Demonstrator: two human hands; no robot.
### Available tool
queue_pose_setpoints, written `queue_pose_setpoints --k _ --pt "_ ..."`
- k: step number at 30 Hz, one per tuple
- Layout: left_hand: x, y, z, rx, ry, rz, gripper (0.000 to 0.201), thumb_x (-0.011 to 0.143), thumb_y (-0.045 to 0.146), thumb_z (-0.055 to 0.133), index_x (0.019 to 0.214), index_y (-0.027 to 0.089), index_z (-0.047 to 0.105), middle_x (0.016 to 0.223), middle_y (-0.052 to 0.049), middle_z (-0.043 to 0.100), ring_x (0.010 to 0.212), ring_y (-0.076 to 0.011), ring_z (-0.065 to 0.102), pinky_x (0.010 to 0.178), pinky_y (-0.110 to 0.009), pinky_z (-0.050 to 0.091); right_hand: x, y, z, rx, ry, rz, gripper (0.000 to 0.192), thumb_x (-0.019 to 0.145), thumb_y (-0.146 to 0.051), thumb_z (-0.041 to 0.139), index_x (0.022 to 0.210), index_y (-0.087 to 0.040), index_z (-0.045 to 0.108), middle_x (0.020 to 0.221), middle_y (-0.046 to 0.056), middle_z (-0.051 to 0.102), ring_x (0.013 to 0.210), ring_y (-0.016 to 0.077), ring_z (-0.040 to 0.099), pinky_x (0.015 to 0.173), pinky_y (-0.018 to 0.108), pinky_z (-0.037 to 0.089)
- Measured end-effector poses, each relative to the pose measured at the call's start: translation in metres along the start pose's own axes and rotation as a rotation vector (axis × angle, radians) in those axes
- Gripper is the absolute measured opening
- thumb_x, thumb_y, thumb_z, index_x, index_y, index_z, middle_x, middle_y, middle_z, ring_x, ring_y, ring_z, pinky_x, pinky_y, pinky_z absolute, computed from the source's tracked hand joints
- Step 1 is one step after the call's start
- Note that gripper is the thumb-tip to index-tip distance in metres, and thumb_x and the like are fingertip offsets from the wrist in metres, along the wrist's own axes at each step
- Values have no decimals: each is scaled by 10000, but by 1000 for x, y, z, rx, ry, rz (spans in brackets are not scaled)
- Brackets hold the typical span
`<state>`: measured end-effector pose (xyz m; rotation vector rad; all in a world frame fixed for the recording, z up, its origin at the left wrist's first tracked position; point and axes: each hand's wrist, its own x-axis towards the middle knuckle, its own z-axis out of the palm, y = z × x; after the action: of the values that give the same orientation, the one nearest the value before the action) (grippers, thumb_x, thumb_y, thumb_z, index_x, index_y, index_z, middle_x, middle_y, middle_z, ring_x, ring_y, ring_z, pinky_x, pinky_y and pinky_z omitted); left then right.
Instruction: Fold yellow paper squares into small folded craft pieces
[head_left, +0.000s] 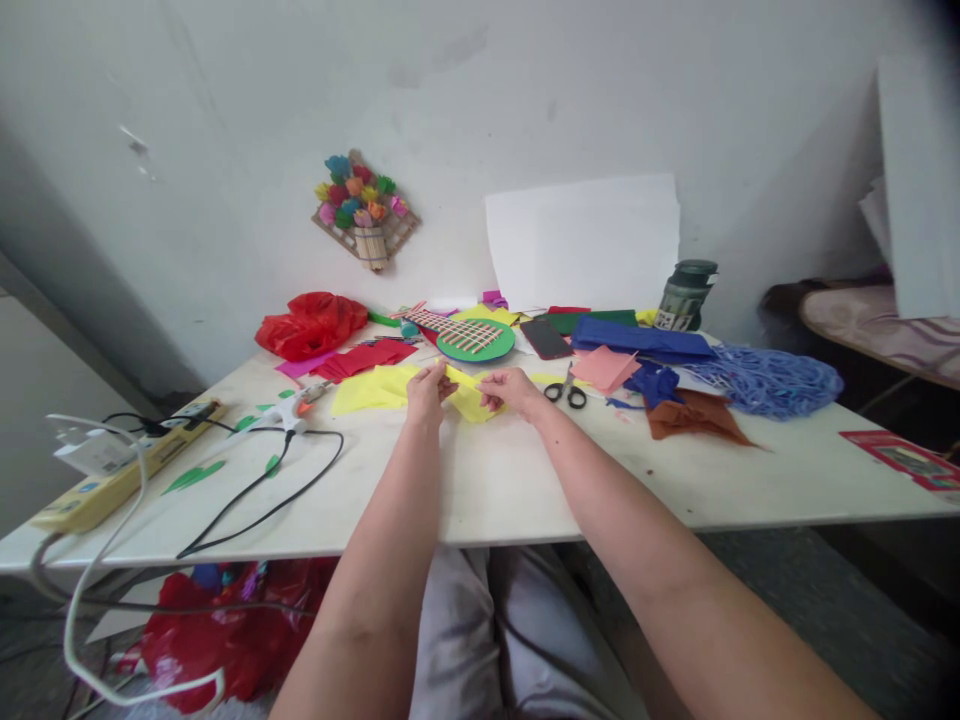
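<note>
The left hand (427, 394) and right hand (507, 390) pinch yellow crepe paper (471, 402) over the bench's (510, 492) middle, nearer than the green disc (491, 342). It looks light, soft, easily torn; fingertip holds near its edges should suit.

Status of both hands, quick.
Left hand: closed, fingers pinching yellow paper.
Right hand: closed, fingers pinching yellow paper as well.

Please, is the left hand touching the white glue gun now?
Apart. The head view shows it plainly: the left hand is well to the right of the white glue gun, with yellow paper visible between them.
</note>
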<state>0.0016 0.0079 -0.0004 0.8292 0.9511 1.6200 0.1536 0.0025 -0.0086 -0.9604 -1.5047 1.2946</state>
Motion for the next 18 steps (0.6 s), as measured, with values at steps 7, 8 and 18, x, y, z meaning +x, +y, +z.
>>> queue_pose_setpoints --k 7,8,18 --pt "2 -2 0 40 75 42 323 483 368 687 603 132 503 454 60 424 409 -45 440 479 -209 441 -1 -3 4 -29 -16 -24 157 654 -248 621 628 -112 548 439 -17 566 324 52 472 354 157 391" --pt "2 -2 0 37 82 38 324 481 367 688 602 132 501 451 61 424 405 -46 440 476 -209 440 -1 -4 4 -30 -7 -24 148 658 -239 615 626 -112 547 438 -18 564 324 54 473 356 158 392" --pt "1 -4 1 66 23 57 306 516 375 669 622 135 511 450 49 464 399 -50 453 478 -205 440 -2 -2 -1 -5 -80 6 162 661 -260 625 697 -113 567 572 24 623 449 85 565 438 176 445"
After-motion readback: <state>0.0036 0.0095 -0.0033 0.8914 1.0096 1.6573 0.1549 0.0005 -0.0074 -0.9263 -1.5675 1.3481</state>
